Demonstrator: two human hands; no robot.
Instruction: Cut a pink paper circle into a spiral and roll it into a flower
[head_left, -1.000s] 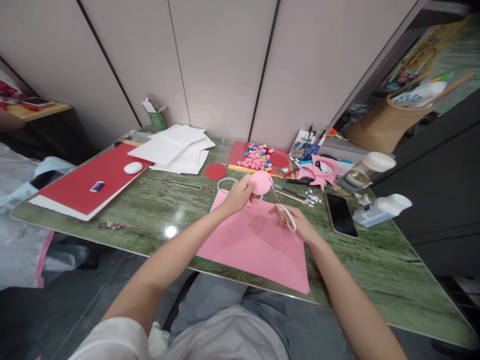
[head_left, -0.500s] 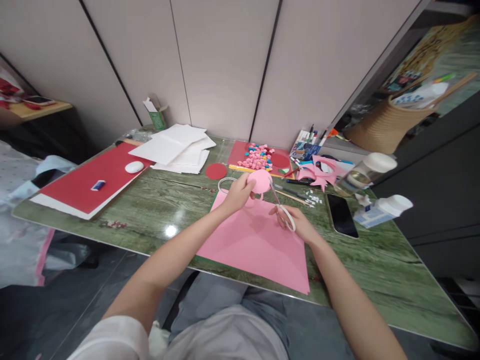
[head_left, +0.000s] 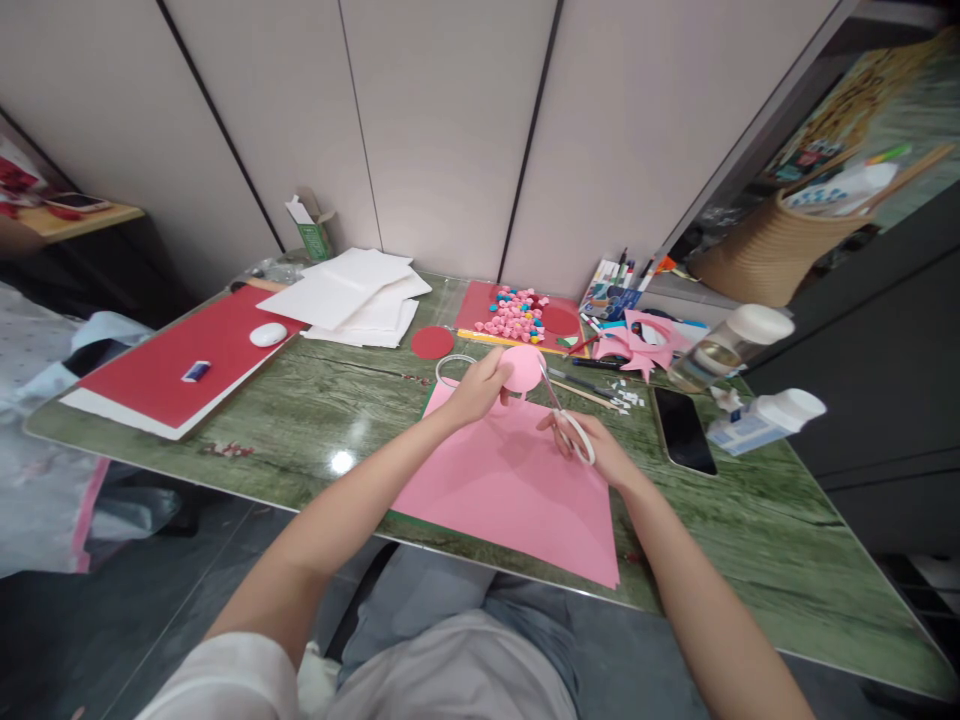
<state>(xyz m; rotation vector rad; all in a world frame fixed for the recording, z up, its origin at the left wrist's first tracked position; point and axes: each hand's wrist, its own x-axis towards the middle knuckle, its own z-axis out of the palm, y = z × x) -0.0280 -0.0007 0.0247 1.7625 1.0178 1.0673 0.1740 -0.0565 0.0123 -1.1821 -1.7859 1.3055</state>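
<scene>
Risk: as I judge it, the round pink paper disc [head_left: 523,367] could buckle or twist at the blades, leaving a ragged rim.
Cause: it is held up in the air by its left edge only, with nothing stiffening the right side where the white-handled metal scissors [head_left: 564,415] meet it.
Second risk: the left fingertips [head_left: 496,372] sit near the blade line, so a slip could nick them.
Left hand [head_left: 476,390]: pinching the disc's left rim, thumb in front.
Right hand [head_left: 596,450]: fingers through the scissor loops, curled around them; the blades are too thin to tell whether they are parted.
Disc place: above the far edge of the large pink paper sheet [head_left: 517,480], which lies at the green wood-grain desk's [head_left: 315,400] near edge.
</scene>
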